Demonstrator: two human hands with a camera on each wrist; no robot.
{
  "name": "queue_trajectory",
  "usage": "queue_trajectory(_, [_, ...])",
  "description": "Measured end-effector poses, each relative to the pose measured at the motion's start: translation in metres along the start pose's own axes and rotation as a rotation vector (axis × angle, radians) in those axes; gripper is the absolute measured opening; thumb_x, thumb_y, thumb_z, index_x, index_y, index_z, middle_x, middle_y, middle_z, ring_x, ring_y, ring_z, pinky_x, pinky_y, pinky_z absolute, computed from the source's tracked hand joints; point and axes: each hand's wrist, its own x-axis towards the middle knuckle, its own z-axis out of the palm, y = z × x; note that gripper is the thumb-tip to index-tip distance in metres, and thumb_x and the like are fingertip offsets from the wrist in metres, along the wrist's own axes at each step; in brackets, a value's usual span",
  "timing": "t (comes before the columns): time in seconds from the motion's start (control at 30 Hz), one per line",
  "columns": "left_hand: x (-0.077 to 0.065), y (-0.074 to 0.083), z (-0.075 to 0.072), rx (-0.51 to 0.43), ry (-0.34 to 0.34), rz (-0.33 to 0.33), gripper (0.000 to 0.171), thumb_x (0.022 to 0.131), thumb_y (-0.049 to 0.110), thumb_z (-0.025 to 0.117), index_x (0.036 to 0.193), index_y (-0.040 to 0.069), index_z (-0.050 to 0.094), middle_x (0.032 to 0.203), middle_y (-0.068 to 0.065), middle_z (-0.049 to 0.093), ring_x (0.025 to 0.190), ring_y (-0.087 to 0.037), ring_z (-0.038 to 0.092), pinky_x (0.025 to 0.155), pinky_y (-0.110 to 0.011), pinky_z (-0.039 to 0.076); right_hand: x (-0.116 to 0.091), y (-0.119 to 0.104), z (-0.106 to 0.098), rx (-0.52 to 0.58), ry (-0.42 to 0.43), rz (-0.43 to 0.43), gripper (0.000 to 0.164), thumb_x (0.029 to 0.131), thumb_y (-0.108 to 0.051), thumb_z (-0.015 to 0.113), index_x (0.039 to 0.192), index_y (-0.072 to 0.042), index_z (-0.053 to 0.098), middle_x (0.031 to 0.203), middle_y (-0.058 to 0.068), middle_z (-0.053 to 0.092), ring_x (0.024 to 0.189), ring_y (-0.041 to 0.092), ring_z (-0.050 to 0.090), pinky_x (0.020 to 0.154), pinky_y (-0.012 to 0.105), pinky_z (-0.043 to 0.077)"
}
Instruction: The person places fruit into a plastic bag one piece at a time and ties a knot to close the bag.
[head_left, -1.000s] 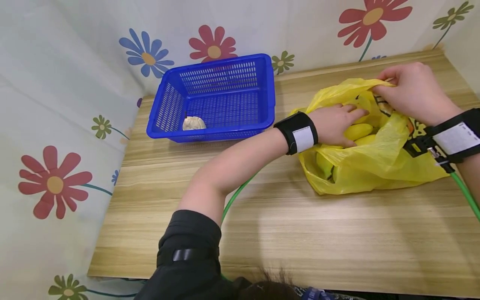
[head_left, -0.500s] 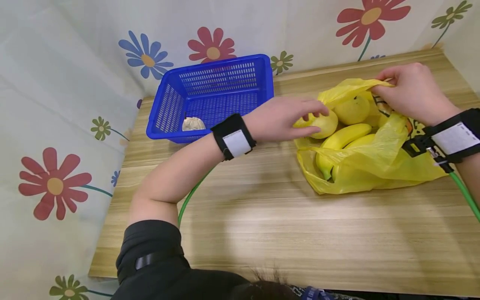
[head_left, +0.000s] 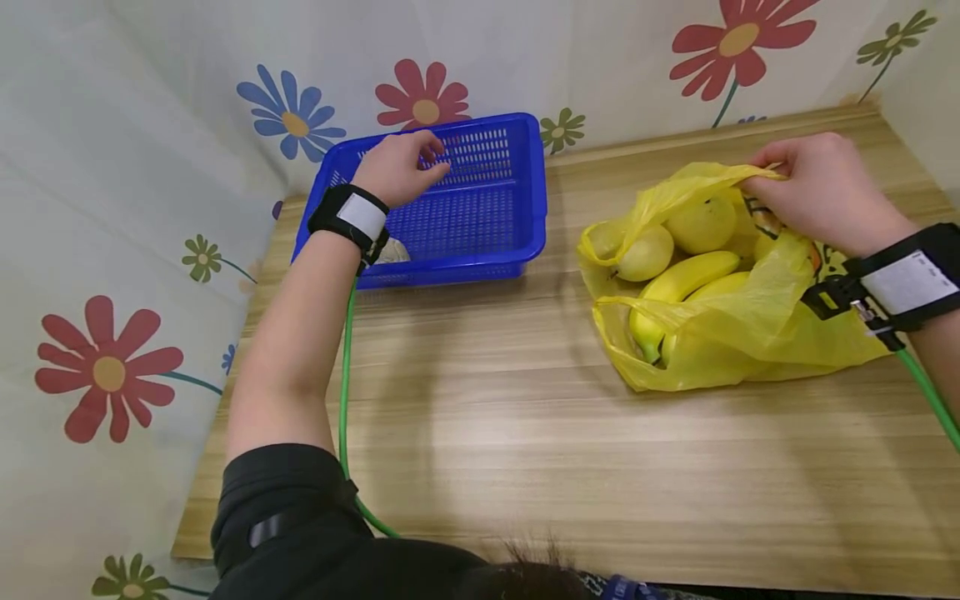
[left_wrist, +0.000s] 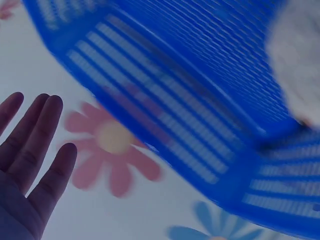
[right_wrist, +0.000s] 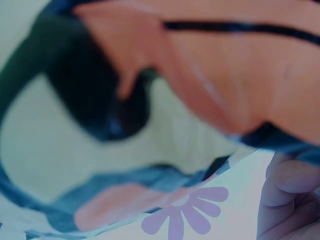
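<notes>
My left hand point(head_left: 399, 169) hangs over the blue plastic basket point(head_left: 480, 262), its fingers loosely bent around nothing. The left wrist view shows these fingers point(left_wrist: 47, 125) spread beside the basket's rim. Inside the basket lies a pale rounded thing point(head_left: 395, 251), half hidden behind my wrist. Over on the right, my right hand point(head_left: 828, 190) pinches the upper edge of a yellow plastic bag point(head_left: 787, 329) and holds its mouth up. Bananas point(head_left: 684, 279) and round yellowish fruits point(head_left: 703, 225) sit in the bag. Printed bag film point(right_wrist: 225, 75) fills most of the right wrist view.
Both basket and bag rest on a wooden table point(head_left: 480, 433), the basket at the back left. A flower-patterned curtain point(head_left: 600, 58) hangs behind and to the left. Green cables point(head_left: 346, 375) run from both wrists.
My left hand has come out of the bag and swung left to above the basket, uncovering the fruit. The right hand keeps its hold on the bag's edge.
</notes>
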Motion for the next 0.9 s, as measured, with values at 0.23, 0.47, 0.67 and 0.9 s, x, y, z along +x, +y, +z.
queue_trajectory(0.23, [-0.006, -0.04, 0.001, 0.056, -0.189, -0.235, 0.066, 0.095, 0.046, 0.055, 0.144, 0.003, 0.041, 0.142, -0.019, 0.047, 0.127, -0.037, 0.046, 0.103, -0.051, 0.037, 0.001, 0.001, 0.002, 0.0, -0.001, -0.005, 0.036, 0.097, -0.016, 0.055, 0.115, 0.015, 0.059, 0.058, 0.009, 0.057, 0.041, 0.011, 0.046, 0.039, 0.021, 0.034])
queue_trajectory(0.47, [-0.015, -0.052, 0.006, 0.123, -0.369, -0.336, 0.078, 0.094, 0.048, 0.053, 0.148, -0.003, 0.031, 0.149, -0.023, 0.036, 0.135, -0.039, 0.035, 0.108, -0.052, 0.029, 0.001, 0.003, 0.003, -0.012, 0.007, 0.008, 0.035, 0.097, -0.016, 0.055, 0.113, 0.015, 0.059, 0.059, 0.009, 0.058, 0.041, 0.011, 0.046, 0.039, 0.021, 0.035])
queue_trajectory(0.67, [-0.012, -0.054, 0.015, 0.154, -0.472, -0.355, 0.078, 0.093, 0.048, 0.055, 0.144, -0.007, 0.035, 0.146, -0.025, 0.039, 0.132, -0.039, 0.038, 0.106, -0.05, 0.033, 0.0, 0.004, 0.002, -0.019, 0.011, 0.014, 0.035, 0.097, -0.016, 0.054, 0.113, 0.014, 0.059, 0.058, 0.008, 0.058, 0.041, 0.011, 0.046, 0.039, 0.021, 0.035])
queue_trajectory(0.9, [-0.011, -0.046, 0.026, 0.187, -0.595, -0.427, 0.087, 0.088, 0.051, 0.063, 0.147, -0.006, 0.032, 0.15, -0.023, 0.034, 0.135, -0.037, 0.035, 0.106, -0.046, 0.035, -0.001, 0.003, 0.001, -0.01, 0.005, 0.007, 0.035, 0.097, -0.016, 0.054, 0.114, 0.014, 0.059, 0.058, 0.008, 0.058, 0.041, 0.011, 0.047, 0.039, 0.02, 0.036])
